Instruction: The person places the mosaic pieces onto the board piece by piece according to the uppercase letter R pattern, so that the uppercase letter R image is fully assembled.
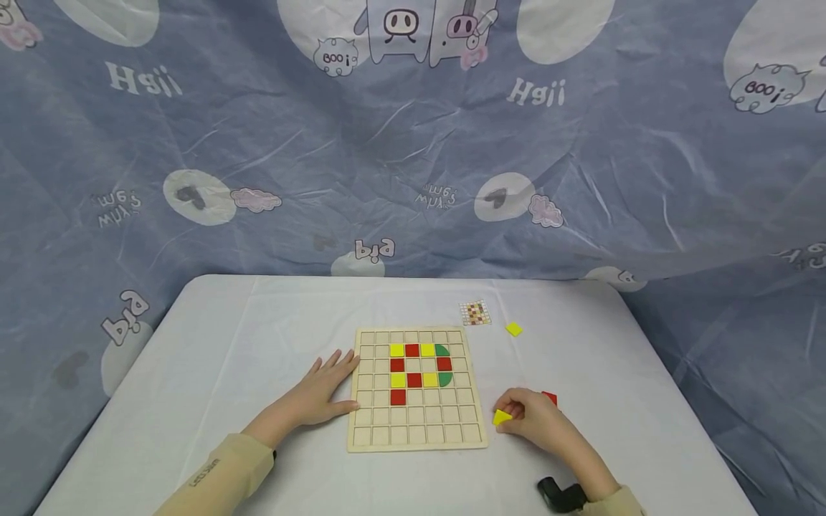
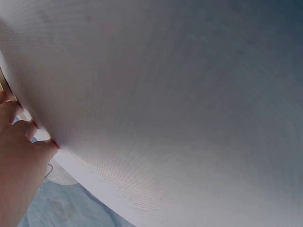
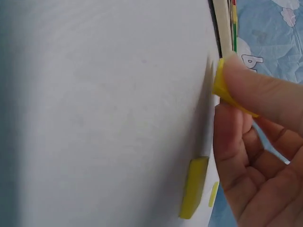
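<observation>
Yellow tile (image 1: 501,417) is pinched in the right hand (image 1: 532,419), wooden grid board (image 1: 400,434) just left of that grip with the left hand (image 1: 321,394) spread against its opposite edge, so I'd level the tile, square it to a bare cell (image 1: 430,415), and lower it without nudging the seated tiles (image 1: 414,380).

The left sleeve (image 1: 240,467) was beige, marked with dark lettering (image 1: 204,473). The right sleeve (image 1: 616,504) was likewise beige, with a black, angular device (image 1: 558,496) at its edge.
</observation>
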Motion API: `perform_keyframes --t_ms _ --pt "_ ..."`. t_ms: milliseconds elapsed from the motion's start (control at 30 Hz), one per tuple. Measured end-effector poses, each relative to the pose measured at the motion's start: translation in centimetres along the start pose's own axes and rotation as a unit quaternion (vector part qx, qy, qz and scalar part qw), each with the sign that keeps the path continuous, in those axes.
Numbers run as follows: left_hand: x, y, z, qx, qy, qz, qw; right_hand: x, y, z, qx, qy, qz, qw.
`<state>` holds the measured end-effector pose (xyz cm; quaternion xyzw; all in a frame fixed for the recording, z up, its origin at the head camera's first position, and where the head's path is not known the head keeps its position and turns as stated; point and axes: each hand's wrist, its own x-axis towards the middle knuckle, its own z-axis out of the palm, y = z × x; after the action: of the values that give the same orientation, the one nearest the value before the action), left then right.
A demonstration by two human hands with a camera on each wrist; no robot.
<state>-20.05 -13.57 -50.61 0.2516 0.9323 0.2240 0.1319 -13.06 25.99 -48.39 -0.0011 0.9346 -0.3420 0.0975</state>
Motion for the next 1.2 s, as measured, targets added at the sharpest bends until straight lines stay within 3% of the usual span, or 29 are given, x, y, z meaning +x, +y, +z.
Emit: perform_keyframes --t_ms 300,533,967,1200 --pt "0.0 -0.3 0.2 0.002 0.000 -0.002 1.0000 0.6 -2.1 0.6 0.063 0.031 -0.015 0.997" --pt "0.0 -0.3 0.1 0.000 0.001 -0.001 1.0000 1.4 -4.6 2.5 0.107 0.024 -0.041 0.993" --pt "0.2 -0.4 0.5 0.003 -0.001 0.011 0.9999 2.7 -8.1 6.8 0.121 -0.025 -0.100 0.987" --pt "0.2 -0.4 0.4 0.010 0.004 0.001 0.9999 3.1 -10.0 8.5 0.093 -0.031 -0.126 0.987"
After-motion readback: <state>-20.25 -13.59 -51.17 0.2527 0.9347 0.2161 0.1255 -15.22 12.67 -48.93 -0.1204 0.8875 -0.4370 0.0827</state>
